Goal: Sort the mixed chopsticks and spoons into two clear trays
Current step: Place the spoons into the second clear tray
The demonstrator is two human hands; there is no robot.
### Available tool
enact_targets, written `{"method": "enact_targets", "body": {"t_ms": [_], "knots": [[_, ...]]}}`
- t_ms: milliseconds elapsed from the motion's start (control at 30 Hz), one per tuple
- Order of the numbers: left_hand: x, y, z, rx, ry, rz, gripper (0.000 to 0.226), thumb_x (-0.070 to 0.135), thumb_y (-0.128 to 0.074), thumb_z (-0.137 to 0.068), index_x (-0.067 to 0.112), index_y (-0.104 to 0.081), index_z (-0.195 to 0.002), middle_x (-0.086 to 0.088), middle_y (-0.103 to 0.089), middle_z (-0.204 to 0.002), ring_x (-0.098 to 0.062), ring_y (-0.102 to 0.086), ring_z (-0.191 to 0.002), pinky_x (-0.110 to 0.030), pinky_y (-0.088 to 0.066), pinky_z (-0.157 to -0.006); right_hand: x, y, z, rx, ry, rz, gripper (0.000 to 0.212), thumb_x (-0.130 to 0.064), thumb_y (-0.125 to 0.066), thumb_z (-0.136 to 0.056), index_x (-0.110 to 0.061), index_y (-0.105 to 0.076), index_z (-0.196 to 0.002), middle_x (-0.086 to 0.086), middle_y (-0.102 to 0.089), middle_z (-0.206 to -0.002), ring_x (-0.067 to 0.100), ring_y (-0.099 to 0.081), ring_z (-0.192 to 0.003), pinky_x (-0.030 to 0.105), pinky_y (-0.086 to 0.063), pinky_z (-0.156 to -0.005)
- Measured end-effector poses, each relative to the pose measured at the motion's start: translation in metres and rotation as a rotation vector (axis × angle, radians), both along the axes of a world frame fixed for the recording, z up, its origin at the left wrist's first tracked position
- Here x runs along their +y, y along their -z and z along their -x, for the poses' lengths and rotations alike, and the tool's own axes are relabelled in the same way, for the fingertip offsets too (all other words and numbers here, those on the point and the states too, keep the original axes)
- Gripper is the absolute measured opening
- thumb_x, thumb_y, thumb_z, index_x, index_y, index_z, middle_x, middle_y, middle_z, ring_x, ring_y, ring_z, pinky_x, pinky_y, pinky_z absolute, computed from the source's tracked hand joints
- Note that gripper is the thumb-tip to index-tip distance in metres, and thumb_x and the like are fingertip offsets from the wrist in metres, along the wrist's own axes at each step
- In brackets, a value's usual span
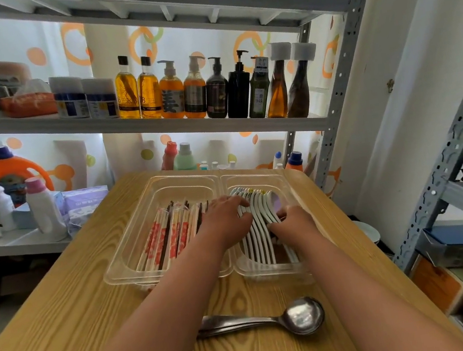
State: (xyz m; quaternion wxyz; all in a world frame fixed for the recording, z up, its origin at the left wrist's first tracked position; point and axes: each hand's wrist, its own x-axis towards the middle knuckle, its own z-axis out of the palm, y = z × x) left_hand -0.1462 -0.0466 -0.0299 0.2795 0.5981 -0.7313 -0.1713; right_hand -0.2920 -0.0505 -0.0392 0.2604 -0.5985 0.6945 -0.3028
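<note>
left hand [225, 221] on spoons [259, 204], right hand [290, 220] gripping

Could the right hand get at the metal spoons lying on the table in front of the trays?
Probably yes: the metal spoons lie on the table, bowl end uncovered, nearer than the trays. The right hand would first have to release the white spoons.
</note>
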Motion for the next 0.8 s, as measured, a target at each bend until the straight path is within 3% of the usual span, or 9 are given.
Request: {"method": "enact_targets", "body": {"t_ms": [267,467,567,667,733,800], "knots": [[0.001,0.001,0.001,-0.032,0.016,0.061,0.040,0.026,-0.049,-0.093,0.024,-0.050,-0.133,0.001,-0.039,-0.148,-0.022,-0.028,-0.139,-0.037,-0.021,-0.113,-0.001,0.000,0.001,0.128,0.018,0.037,0.021,-0.022,-0.055,-0.092,-0.006,-0.067,-0.100,0.011,-0.067,-0.100,0.019,-0.057,-0.083,0.025,-0.039,-0.070],[-0.001,0.002,0.002,-0.087,0.029,0.056,0.041,0.029,-0.048,-0.094,0.026,-0.047,-0.135,0.001,-0.039,-0.148,-0.021,-0.027,-0.140,-0.038,-0.020,-0.114,-0.001,0.000,0.002,0.116,0.058,0.114,0.027,-0.013,-0.059,-0.089,-0.005,-0.062,-0.114,0.012,-0.065,-0.110,0.023,-0.060,-0.101,0.023,-0.040,-0.078],[-0.003,0.005,0.002,-0.111,0.028,0.044,0.041,0.030,-0.048,-0.094,0.027,-0.047,-0.135,0.002,-0.038,-0.149,-0.021,-0.025,-0.140,-0.040,-0.019,-0.114,-0.005,0.005,0.002,0.187,0.048,0.169,0.038,-0.003,-0.052,-0.086,-0.009,-0.060,-0.123,0.007,-0.067,-0.096,0.014,-0.056,-0.079,0.019,-0.039,-0.068],[-0.002,0.005,0.003,-0.139,0.027,0.053,0.039,0.030,-0.048,-0.094,0.027,-0.050,-0.133,0.002,-0.041,-0.147,-0.021,-0.029,-0.139,-0.040,-0.021,-0.114,-0.010,0.009,0.001,0.264,0.056,0.178,0.031,-0.002,-0.047,-0.084,-0.012,-0.065,-0.107,0.002,-0.057,-0.070,0.008,-0.045,-0.058,0.018,-0.032,-0.051],[0.001,0.003,0.004,-0.138,0.003,0.101,0.035,0.029,-0.048,-0.094,0.026,-0.055,-0.129,0.001,-0.049,-0.141,-0.020,-0.038,-0.133,-0.038,-0.028,-0.110,-0.009,0.008,-0.003,0.315,0.083,0.190,0.027,-0.002,-0.045,-0.086,-0.013,-0.065,-0.101,0.004,-0.053,-0.071,0.009,-0.041,-0.055,0.022,-0.035,-0.056],[0.006,-0.002,0.007,-0.135,-0.048,0.260,0.030,0.025,-0.049,-0.094,0.023,-0.061,-0.121,0.000,-0.061,-0.127,-0.020,-0.052,-0.119,-0.036,-0.036,-0.102,-0.005,0.003,-0.008,0.324,0.096,0.260,0.019,-0.005,-0.048,-0.090,-0.010,-0.064,-0.099,0.009,-0.058,-0.086,0.012,-0.050,-0.064,0.025,-0.042,-0.066]]}}
